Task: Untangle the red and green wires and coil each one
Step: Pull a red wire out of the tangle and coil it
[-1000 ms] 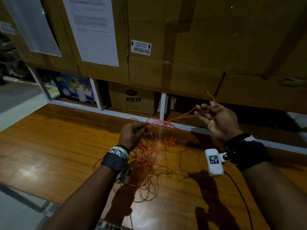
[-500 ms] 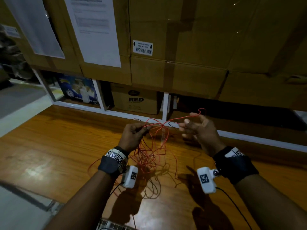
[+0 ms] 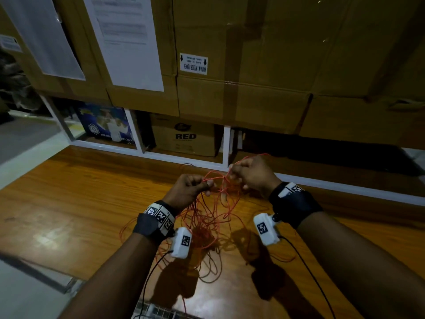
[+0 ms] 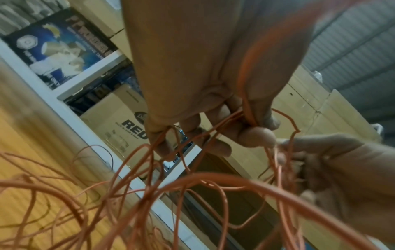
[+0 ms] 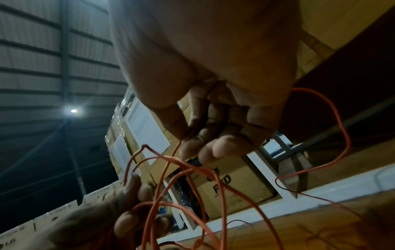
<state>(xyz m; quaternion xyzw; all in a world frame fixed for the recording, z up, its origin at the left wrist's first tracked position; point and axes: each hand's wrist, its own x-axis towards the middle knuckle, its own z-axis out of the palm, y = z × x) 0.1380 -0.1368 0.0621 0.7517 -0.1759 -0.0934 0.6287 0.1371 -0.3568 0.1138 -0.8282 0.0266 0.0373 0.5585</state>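
Note:
A tangle of thin red wire (image 3: 213,217) hangs between my hands and spreads over the wooden table (image 3: 80,203). My left hand (image 3: 190,188) pinches several red strands (image 4: 245,116) between thumb and fingers. My right hand (image 3: 250,173) is close beside it, fingers curled on a red strand (image 5: 181,143), with a loop (image 5: 342,138) arching off to the right. A darker thin wire (image 3: 207,256) lies mixed into the heap on the table; its colour is too dim to tell. No clearly green wire shows.
Stacked cardboard boxes (image 3: 241,88) with taped papers (image 3: 128,42) rise behind the table. A white frame (image 3: 179,157) runs along the table's far edge, with a "RED" box (image 3: 184,137) behind it. Black cables (image 3: 305,268) trail from the wrist cameras.
My right hand has moved left and in toward my left hand, from open fingers to a curled hold on the red wire. The left hand has stayed in place, gripping.

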